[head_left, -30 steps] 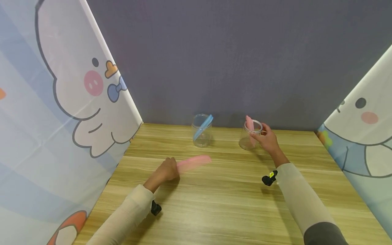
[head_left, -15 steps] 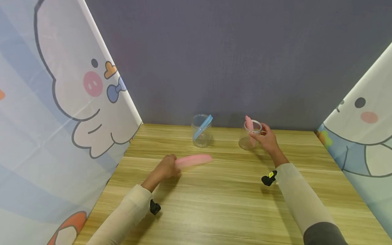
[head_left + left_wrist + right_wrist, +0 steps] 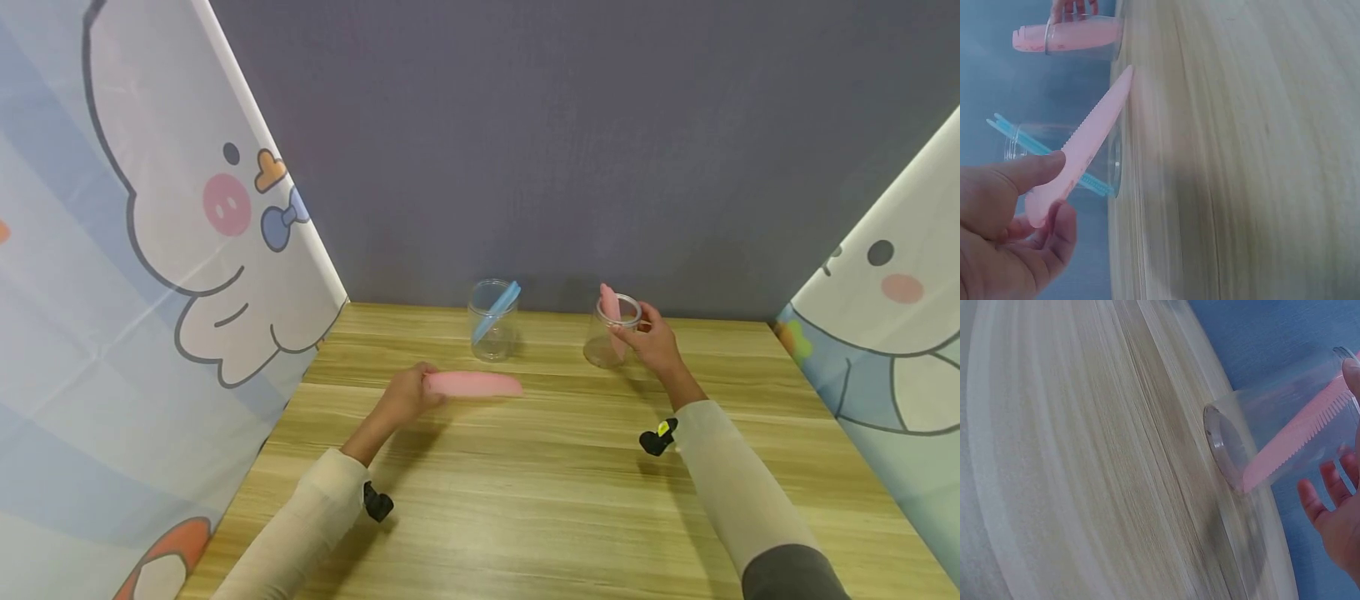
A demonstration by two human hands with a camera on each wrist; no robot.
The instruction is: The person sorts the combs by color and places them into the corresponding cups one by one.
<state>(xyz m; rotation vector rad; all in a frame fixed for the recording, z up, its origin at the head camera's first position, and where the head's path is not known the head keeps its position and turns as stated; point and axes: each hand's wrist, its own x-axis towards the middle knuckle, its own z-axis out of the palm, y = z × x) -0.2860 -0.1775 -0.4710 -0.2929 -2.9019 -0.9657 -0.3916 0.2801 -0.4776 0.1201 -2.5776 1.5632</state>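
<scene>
My left hand pinches one end of a pink comb between thumb and fingers, above the table. In the left wrist view the fine teeth of this comb face the back wall. My right hand grips the rim of a clear jar standing at the back. Pink combs lean inside it; one comb shows its teeth through the wall in the right wrist view. Left of it stands a second clear jar, holding slanted blue combs.
Both jars stand near the back edge of the wood-grain table, before a dark grey wall. Printed cartoon curtains close off the left and right sides. Small black cameras sit at the wrists.
My left hand has risen slightly toward the back, and the pink comb has turned from slanting to nearly level in view. The right hand and both jars stay put.
</scene>
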